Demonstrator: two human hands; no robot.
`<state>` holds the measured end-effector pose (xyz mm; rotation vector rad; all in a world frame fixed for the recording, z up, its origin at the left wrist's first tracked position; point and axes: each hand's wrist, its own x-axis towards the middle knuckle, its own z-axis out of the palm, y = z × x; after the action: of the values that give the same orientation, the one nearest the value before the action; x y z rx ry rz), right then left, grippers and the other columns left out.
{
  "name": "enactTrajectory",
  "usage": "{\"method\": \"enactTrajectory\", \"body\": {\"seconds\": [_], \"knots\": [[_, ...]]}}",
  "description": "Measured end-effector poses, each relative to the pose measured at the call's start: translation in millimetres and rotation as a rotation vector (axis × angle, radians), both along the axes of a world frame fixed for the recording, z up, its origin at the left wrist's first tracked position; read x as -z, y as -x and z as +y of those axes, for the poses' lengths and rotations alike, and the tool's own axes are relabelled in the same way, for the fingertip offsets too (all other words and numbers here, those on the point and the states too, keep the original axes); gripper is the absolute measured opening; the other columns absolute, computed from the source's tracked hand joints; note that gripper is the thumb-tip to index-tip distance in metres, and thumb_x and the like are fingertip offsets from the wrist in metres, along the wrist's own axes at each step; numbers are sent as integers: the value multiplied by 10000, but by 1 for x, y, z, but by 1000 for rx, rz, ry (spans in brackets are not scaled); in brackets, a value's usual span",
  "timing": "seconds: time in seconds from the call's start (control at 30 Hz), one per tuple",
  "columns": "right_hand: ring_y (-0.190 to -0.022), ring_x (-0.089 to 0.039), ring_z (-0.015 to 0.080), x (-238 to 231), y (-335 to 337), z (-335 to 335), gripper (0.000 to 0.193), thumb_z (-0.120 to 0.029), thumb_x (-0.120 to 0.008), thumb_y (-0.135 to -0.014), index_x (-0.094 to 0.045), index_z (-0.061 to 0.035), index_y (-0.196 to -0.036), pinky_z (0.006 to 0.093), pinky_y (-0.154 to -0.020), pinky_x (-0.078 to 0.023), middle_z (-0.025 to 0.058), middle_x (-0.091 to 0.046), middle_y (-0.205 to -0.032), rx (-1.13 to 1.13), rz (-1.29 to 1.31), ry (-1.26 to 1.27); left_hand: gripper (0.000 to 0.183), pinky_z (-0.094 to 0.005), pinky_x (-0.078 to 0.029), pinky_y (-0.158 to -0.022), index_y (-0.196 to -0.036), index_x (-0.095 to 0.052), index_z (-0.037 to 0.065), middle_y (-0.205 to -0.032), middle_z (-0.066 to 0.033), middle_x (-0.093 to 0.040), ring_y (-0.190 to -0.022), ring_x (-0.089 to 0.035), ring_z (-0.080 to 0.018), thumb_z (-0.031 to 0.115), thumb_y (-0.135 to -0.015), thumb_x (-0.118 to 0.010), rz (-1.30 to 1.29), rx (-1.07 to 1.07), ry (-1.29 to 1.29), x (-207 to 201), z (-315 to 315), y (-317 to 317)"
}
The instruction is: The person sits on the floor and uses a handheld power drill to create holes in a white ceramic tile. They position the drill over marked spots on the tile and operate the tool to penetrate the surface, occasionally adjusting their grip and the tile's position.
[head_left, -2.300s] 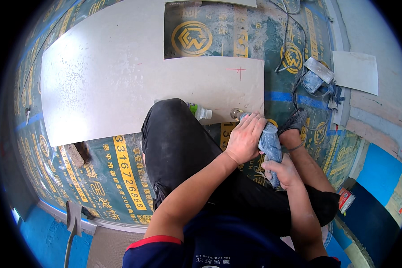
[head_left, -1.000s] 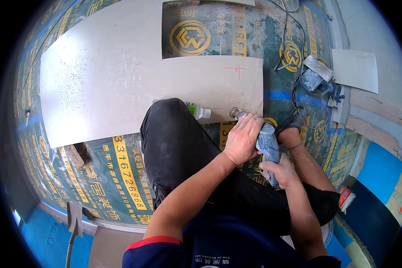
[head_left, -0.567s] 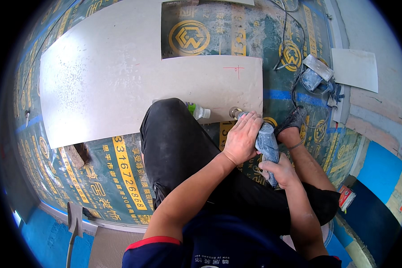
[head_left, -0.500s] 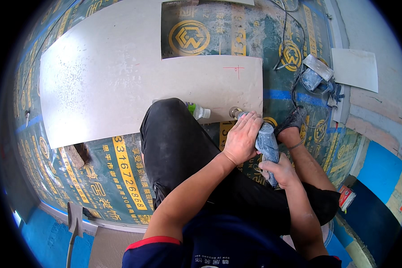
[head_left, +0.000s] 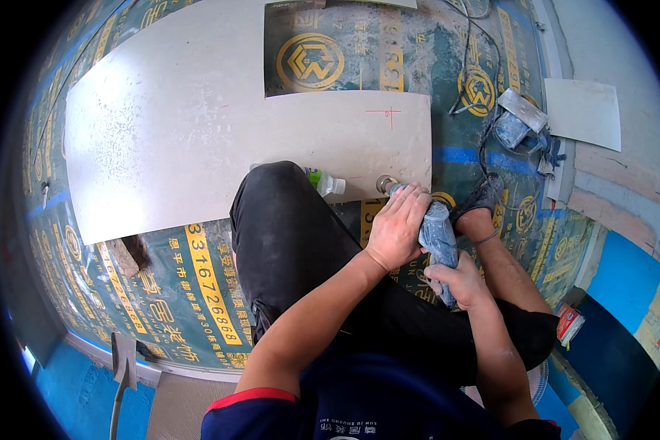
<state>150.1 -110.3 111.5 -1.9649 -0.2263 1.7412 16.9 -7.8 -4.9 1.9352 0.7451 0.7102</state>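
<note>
Power tool (head_left: 438,229), dusty and blue-grey, sits just off the near edge of the pale slab (head_left: 161,139), close to its near right corner, with its round metal tip (head_left: 386,185) at that edge. Both hands are wrapped around the tool: the left hand (head_left: 400,231) clasps its front end just behind the tip, and the right hand (head_left: 463,282) grips the rear handle, thumb on top. By its look, the body should be stiff and fairly heavy, and the fine dust may make it a little slick, so a two-handed hold at handle and front end seems right; the tip itself is no place for fingers. The slab looks rigid, likely brittle at its edges, and perhaps slippery where wet-looking patches shine on its left part.

Much is covered. The left hand hides the tool's front, most of the right hand's fingers curl out of sight, and any switch is not visible. Whether the tip turns or touches the slab, I cannot tell. A bent knee (head_left: 280,209) overlaps the slab's near edge and hides part of a bottle (head_left: 335,185) on it.
</note>
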Motion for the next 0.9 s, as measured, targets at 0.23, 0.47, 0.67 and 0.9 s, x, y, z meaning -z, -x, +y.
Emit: {"method": "enactTrajectory", "body": {"seconds": [0.23, 0.47, 0.67, 0.9], "knots": [[-545, -553, 110, 1, -1, -1, 340, -127, -752, -856, -689, 19, -1157, 286, -526, -434, 22, -610, -698, -11, 12, 5, 883, -501, -422, -1209, -1380, -508, 10, -1408, -195, -609, -1403, -557, -387, 198, -620, -917, -5, -2, 2, 1, 0, 0], [-546, -555, 109, 2, -1, -1, 279, -129, -752, -851, -686, 11, -1084, 287, -524, -432, 24, -609, -695, -21, 10, -3, 868, -500, -423, -1208, -1375, -513, 9, -1408, -192, -609, -1406, -554, -387, 206, -629, -911, -1, -2, -1, 0, 0, 1], [-533, -555, 116, 1, 0, 0, 163, -143, -755, -842, -665, -18, -896, 288, -522, -427, 29, -604, -658, -25, -12, -7, 855, -497, -424, -1207, -1372, -516, 15, -1405, -183, -610, -1406, -555, -380, 216, -640, -907, 3, -5, -4, 0, 0, 0], [-534, -555, 115, 0, 2, 2, 187, -152, -757, -842, -682, -6, -934, 288, -523, -427, 30, -608, -665, -9, -17, -21, 842, -498, -427, -1205, -1370, -518, 16, -1403, -180, -613, -1405, -557, -379, 217, -648, -903, 2, -9, -3, 2, -1, 0]]}}
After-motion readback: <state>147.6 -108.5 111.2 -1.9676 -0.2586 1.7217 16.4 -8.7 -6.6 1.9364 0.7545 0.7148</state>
